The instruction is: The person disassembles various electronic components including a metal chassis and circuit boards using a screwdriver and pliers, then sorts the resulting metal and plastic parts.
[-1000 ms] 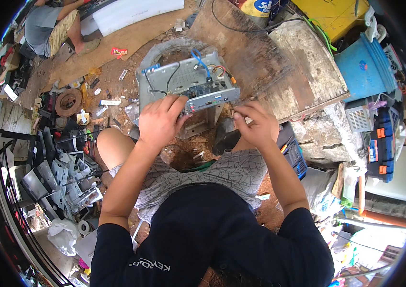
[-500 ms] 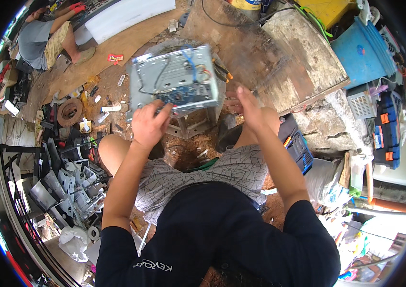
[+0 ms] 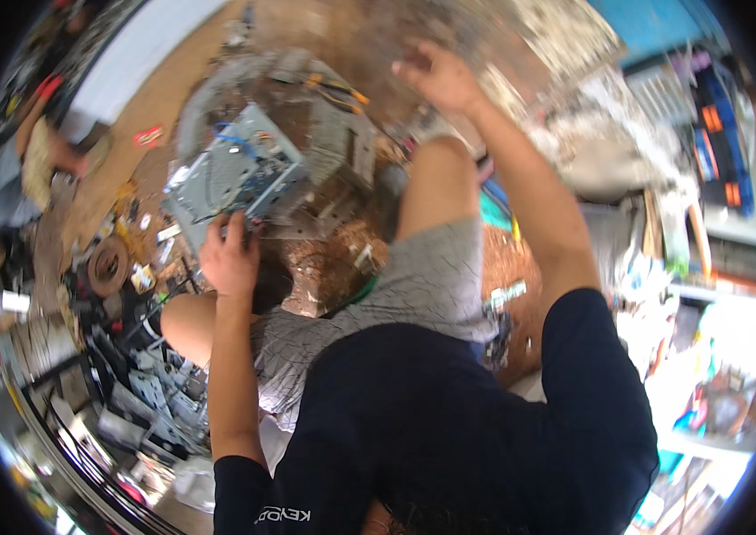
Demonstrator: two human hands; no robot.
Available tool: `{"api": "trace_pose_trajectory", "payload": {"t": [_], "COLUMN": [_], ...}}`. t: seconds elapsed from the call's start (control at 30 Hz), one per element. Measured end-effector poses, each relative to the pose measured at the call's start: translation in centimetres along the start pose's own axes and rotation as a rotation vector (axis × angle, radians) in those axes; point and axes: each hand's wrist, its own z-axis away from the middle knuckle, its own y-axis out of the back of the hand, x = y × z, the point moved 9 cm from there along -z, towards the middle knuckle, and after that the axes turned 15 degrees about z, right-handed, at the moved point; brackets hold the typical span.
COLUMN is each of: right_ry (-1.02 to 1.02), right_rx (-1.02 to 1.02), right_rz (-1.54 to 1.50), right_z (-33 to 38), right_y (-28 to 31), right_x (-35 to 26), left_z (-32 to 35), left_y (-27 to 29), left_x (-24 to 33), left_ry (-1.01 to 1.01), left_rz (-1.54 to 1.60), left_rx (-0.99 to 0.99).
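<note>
A flat grey metal casing (image 3: 234,183), with a circuit board and blue wires on it, lies tilted on a low grey stand (image 3: 329,152) in front of my knees. My left hand (image 3: 229,259) grips its near edge, fingers over the rim. My right hand (image 3: 445,82) is stretched forward to the right, above a brown wooden board (image 3: 378,40). Its fingers look apart and somewhat bent, with nothing visible in them, though the picture is blurred. A tool with yellow-orange handles (image 3: 338,89) lies on the stand's far side, between the casing and my right hand.
Metal scrap (image 3: 160,392) is heaped to my left, near a rusty ring (image 3: 108,265). Another person (image 3: 17,174) sits at the far left beside a long white panel (image 3: 151,53). At right stand a blue case with orange latches (image 3: 721,134) and a light basket (image 3: 663,94).
The casing has come down leftward onto the stand and turned, still in my left hand. My right hand has moved farther forward, away from the casing. The whole view has swung rightward.
</note>
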Motion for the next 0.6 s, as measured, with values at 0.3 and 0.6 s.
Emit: {"api": "trace_pose_trajectory", "payload": {"t": [0.3,0.6], "right_ry": [-0.777,-0.772], "right_rx": [0.051,-0.366], "right_rz": [0.214,0.611], "right_z": [22.7,30.7], "right_y": [1.7,-16.8], "right_x": [33.9,45.1], "left_z": [0.6,1.9], "left_y": [-8.3,-10.6], "left_x": [1.8,-0.2], "left_ry": [-0.053,0.100], "left_rz": [-0.020,0.075], "left_rx": [-0.083,-0.242]}}
